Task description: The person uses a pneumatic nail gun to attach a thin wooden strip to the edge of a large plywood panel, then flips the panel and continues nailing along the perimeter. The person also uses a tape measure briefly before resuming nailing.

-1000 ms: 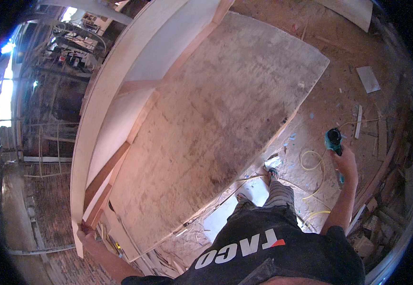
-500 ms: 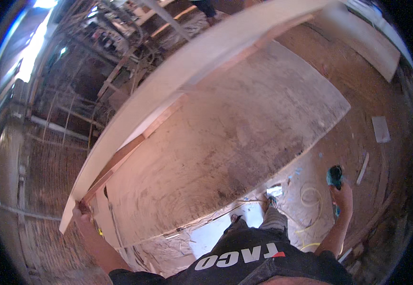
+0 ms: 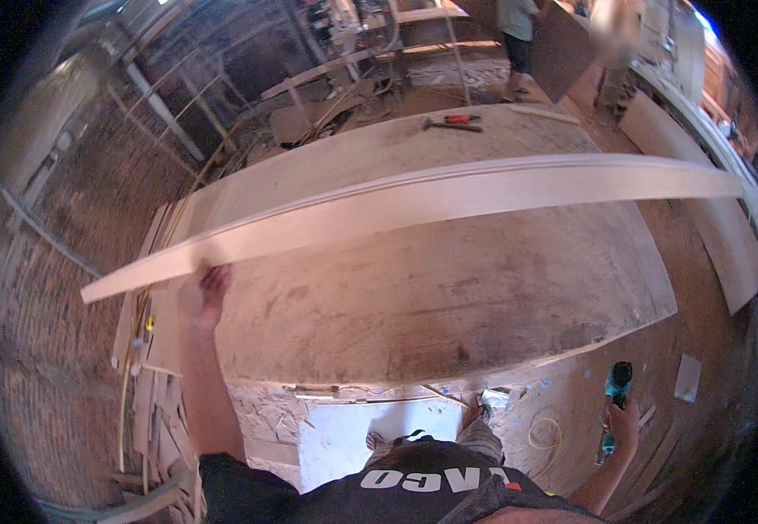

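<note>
Board [image 3: 414, 205] first: long, pale, running crosswise over the big wooden surface [image 3: 449, 306], with its left end poking out past the left side of the surface and its right end past the other side. Its top edge shows thin layered lines. Looks bowed, but the lens bends stuff, and I can't tell if the bottom edge is actually resting on anything.

Left hand [image 3: 211, 293] is up at the lower edge of the board, toward the left end, fingers curled. It's blurry there, so can't say whether it's gripping or just touching.

Right hand [image 3: 623, 421] is way off to the other side, wrapped around the grip of a teal and black drill [image 3: 620, 380], held well apart from the board, out past the surface's near right corner.

Beyond the board, near the far edge of the surface, there are some hand tools [image 3: 457, 123], one with red on it. A co-worker [image 3: 516, 35] stands past that. Down by the legs there's a white sheet [image 3: 344, 441] on the floor, plus a loop of yellow hose [image 3: 531, 432] to the right of it. Wood scraps [image 3: 165, 428] are piled up at lower left.
</note>
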A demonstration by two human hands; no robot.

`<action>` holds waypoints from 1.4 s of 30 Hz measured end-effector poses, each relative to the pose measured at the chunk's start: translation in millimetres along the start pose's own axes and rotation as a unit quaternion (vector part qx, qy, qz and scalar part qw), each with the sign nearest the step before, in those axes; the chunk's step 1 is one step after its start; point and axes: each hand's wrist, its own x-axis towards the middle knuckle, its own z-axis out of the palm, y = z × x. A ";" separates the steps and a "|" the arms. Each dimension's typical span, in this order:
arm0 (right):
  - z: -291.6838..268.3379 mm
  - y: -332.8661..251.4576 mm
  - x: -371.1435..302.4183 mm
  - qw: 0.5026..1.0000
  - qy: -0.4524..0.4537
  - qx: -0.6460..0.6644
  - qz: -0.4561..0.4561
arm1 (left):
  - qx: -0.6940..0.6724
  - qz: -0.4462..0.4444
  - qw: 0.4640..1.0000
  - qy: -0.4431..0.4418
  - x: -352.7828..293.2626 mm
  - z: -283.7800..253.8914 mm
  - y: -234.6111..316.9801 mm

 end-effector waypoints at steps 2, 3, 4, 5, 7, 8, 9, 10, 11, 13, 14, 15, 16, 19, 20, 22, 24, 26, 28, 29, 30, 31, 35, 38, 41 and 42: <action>29.6 -26.4 -15.0 0.997 -0.019 0.046 -0.053 | -0.017 -0.016 0.999 -0.048 -0.2 2.5 -4.9; 50.0 -51.9 -29.8 0.997 -0.011 -0.005 -0.076 | -0.080 -0.047 0.994 -0.059 -13.5 24.9 0.0; 83.8 -88.4 -47.3 0.994 -0.012 -0.047 -0.101 | -0.081 -0.060 0.993 -0.062 -22.4 28.1 9.6; 104.7 -112.6 -63.7 0.988 -0.005 -0.095 -0.124 | -0.090 -0.078 0.991 -0.067 -28.2 27.9 11.9; 162.3 -95.6 -27.9 0.935 0.102 -0.155 -0.302 | -0.108 -0.108 0.979 -0.135 -27.0 37.9 10.8; 199.8 -121.9 -25.7 0.934 0.050 -0.180 -0.306 | -0.132 -0.119 0.971 -0.159 -25.1 28.4 10.0; 234.6 -150.0 -26.4 0.929 0.000 -0.206 -0.309 | -0.154 -0.131 0.962 -0.182 -20.9 17.6 4.9; 269.6 -166.2 -16.9 0.913 -0.009 -0.188 -0.362 | -0.179 -0.144 0.950 -0.214 -16.4 14.9 4.3; 304.2 -192.1 -32.5 0.906 -0.044 -0.165 -0.388 | -0.153 -0.125 0.955 -0.220 -18.9 4.3 4.7; 368.8 -219.1 -39.6 0.891 -0.039 -0.174 -0.417 | -0.138 -0.116 0.956 -0.231 -20.9 2.3 10.5; 393.7 -218.6 -22.8 0.883 0.004 -0.202 -0.424 | -0.149 -0.121 0.951 -0.242 -17.8 12.0 16.5; 407.4 -224.0 -8.2 0.881 0.008 -0.230 -0.413 | -0.159 -0.112 0.946 -0.261 -16.8 19.9 18.8; 417.9 -236.5 4.0 0.879 0.015 -0.257 -0.402 | -0.169 -0.102 0.939 -0.282 -15.7 26.7 23.4; 433.8 -270.3 -4.8 0.800 0.106 -0.280 -0.519 | -0.170 -0.092 0.938 -0.287 -9.8 36.6 24.6; 450.9 -304.0 -49.3 0.796 0.108 -0.221 -0.553 | -0.163 -0.104 0.943 -0.272 -6.4 24.3 21.1; 442.1 -391.0 -157.9 0.765 0.130 -0.062 -0.628 | -0.156 -0.112 0.943 -0.273 5.0 9.1 27.4; 403.4 -480.0 -232.9 0.659 0.216 0.050 -0.719 | -0.153 -0.094 0.941 -0.287 16.1 23.3 34.4; 390.1 -549.7 -267.3 0.564 0.265 0.108 -0.775 | -0.166 -0.069 0.929 -0.324 31.6 33.7 32.4; 407.9 -625.6 -281.3 0.498 0.288 0.105 -0.811 | -0.180 -0.037 0.904 -0.387 60.1 41.9 21.7; 427.0 -660.0 -287.9 0.494 0.286 0.105 -0.814 | -0.161 -0.024 0.907 -0.389 72.1 42.3 12.8; 441.9 -684.6 -291.7 0.489 0.291 0.095 -0.817 | -0.149 -0.013 0.905 -0.398 84.3 49.8 0.2; 452.1 -696.3 -286.8 0.519 0.314 0.071 -0.792 | -0.124 0.027 0.904 -0.409 90.4 46.1 -2.8; 495.3 -706.5 -251.0 0.605 0.320 0.169 -0.709 | 0.039 0.267 0.881 -0.387 70.3 -46.9 11.7; 491.9 -697.9 -220.7 0.669 0.371 0.050 -0.642 | 0.152 0.388 0.830 -0.369 47.9 -161.0 14.1; 455.3 -704.4 -193.3 0.685 0.373 0.065 -0.623 | 0.176 0.317 0.844 -0.395 77.3 -301.9 -1.4; 443.3 -704.4 -179.8 0.696 0.356 0.087 -0.618 | 0.165 0.254 0.886 -0.350 87.9 -352.8 15.9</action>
